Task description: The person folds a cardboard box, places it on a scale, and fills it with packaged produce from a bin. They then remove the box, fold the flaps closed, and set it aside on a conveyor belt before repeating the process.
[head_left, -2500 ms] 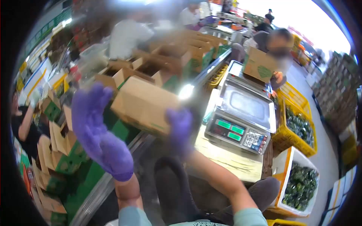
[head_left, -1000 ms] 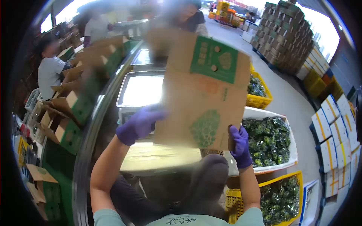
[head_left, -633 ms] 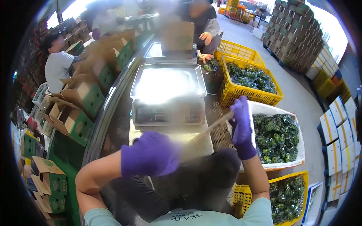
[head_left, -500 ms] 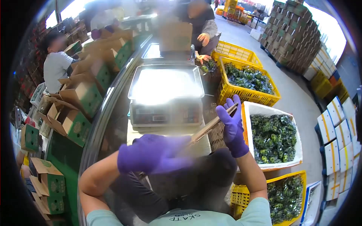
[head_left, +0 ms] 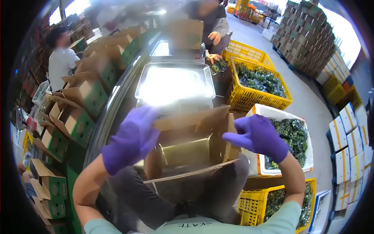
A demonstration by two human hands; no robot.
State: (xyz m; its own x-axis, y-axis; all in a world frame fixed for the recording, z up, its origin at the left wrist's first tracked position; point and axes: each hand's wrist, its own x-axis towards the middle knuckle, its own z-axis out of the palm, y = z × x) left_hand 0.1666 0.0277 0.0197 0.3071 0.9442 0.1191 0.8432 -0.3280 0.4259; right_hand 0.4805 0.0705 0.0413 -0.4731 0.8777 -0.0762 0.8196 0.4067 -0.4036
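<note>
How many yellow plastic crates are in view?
3. One empty yellow plastic crate top centre, one full of green produce below it, one bottom right beside the knee. More may be hidden.

**Hidden, cut off, blurred**

Cardboard box [head_left: 191, 146] at centre frame covers the front of the scale [head_left: 175, 84], so no display is visible; the pan top is blown out by glare. Left hand [head_left: 130, 140] hides the box's left wall, so contact there can't be told. Right hand [head_left: 259, 136] is at the right flap, grip unclear. Lower yellow crate [head_left: 253, 202] is part-hidden behind the right arm. White tub [head_left: 269, 113] is partly covered by the same hand. Co-worker [head_left: 212, 23] at top centre is blurred, cut by the frame edge. Upper left is smeared.
</note>
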